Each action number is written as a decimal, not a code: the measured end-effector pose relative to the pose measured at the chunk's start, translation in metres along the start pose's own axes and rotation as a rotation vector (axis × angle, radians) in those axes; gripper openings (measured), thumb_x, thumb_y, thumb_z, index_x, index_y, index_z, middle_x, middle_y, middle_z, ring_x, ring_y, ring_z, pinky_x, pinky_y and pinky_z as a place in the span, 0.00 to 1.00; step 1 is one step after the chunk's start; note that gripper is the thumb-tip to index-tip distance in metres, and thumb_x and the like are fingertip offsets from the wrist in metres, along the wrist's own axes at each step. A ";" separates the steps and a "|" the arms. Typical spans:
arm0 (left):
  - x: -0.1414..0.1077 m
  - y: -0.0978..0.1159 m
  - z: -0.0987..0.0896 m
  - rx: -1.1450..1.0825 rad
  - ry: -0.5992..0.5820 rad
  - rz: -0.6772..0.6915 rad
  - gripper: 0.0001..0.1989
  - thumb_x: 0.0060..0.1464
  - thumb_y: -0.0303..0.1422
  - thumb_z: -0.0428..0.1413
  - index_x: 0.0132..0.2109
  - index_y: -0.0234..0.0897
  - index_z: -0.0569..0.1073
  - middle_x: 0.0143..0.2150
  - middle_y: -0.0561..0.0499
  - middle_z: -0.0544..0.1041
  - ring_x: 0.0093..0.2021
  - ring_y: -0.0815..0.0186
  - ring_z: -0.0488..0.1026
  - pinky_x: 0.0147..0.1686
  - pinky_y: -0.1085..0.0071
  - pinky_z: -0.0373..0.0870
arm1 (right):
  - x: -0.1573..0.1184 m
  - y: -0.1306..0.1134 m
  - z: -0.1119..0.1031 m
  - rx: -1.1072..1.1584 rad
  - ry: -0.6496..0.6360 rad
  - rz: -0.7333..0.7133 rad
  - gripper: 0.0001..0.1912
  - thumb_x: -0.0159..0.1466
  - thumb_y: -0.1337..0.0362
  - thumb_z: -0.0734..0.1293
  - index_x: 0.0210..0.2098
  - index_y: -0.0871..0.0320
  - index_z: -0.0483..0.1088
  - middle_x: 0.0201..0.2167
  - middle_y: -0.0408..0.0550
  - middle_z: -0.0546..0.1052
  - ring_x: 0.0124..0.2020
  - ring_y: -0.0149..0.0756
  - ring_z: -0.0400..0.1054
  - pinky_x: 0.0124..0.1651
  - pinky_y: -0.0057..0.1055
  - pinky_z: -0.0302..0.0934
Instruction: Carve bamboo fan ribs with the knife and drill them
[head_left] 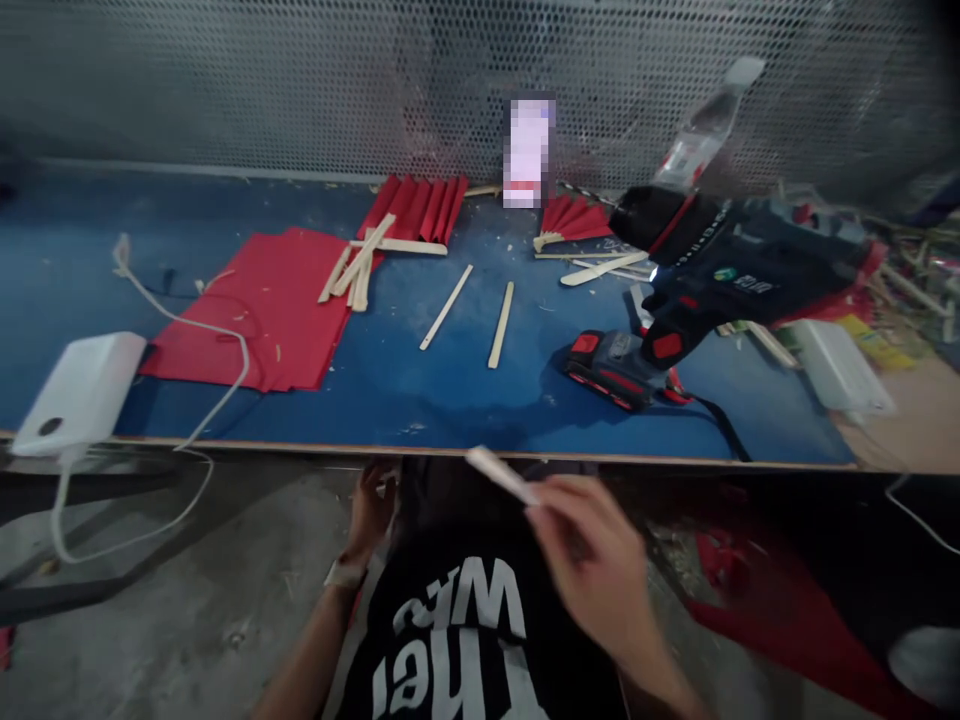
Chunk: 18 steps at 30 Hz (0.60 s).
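My right hand (596, 550) pinches one end of a pale flat wooden stick (499, 472), held just in front of the table's edge with its other end pointing up and left. Low by my lap, my left hand (373, 510) hangs with loosely curled fingers, a gap showing between them and nothing visible inside. Two loose wooden sticks, a left one (446, 307) and a right one (502, 325), lie apart on the blue tabletop (405, 400). More sticks (362, 262) are piled crosswise on the corner of a stack of red sheets (255, 300).
A cordless drill (735, 260) rests at the right, near a clear bottle (697, 135). Pleated red pieces (420, 208) and a red fan (574, 220) lie by the perforated metal panel (337, 90). A white box (82, 390) with a cable sits left; a blurred phone screen (527, 150) stands behind.
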<state>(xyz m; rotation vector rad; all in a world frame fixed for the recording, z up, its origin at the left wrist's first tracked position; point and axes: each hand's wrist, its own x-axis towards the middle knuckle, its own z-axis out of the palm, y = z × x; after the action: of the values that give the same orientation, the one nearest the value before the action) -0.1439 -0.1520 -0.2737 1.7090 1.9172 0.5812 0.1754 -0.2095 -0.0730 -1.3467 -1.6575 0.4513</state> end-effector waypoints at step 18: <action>-0.016 0.254 -0.075 0.166 0.045 0.861 0.24 0.70 0.31 0.56 0.70 0.40 0.68 0.71 0.37 0.71 0.74 0.42 0.63 0.68 0.38 0.64 | -0.060 0.100 -0.118 -0.705 0.616 0.200 0.13 0.69 0.58 0.71 0.45 0.60 0.84 0.38 0.54 0.81 0.32 0.36 0.74 0.34 0.34 0.68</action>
<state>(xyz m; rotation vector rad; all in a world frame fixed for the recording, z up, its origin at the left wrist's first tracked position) 0.0081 -0.1361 -0.0568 2.6369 1.1970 0.7669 0.3279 -0.2608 -0.1141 -1.9208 -1.1877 -0.4631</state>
